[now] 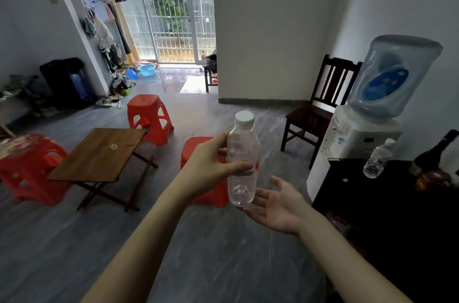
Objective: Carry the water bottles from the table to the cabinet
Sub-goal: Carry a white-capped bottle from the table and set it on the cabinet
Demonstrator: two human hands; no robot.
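We have the bottle (pixel 242 161) upright in mid-air, with the left hand (pixel 211 166) wrapped round its middle, thumb across the front and fingers behind. The right hand (pixel 275 205) is spread palm-up just under and beside the base, grasping nothing; whether its fingertips touch the base we cannot tell.

The bottle is clear thin plastic with a white cap (pixel 244 119) and looks nearly empty (we make out no plain water line), so we judge it light, a little squashy at the waist and smooth enough to turn in a loose grip. The ribbed middle, where our grip now sits, seems the best place to hold; a cupped palm below the grip would steady it.

Right of the grip stands the dark cabinet (pixel 387 215), its near edge close to our right wrist. On its top, a second bottle (pixel 377 159) leans against the dispenser (pixel 347 143), and a dark glass bottle (pixel 432 161) stands further right. We judge the open patch of the top, nearer us than those two, the room to set down in. Left of the grip the desk (pixel 99 153) stands well apart, with red stools (pixel 149 116) around it. The floor below the grip is open.
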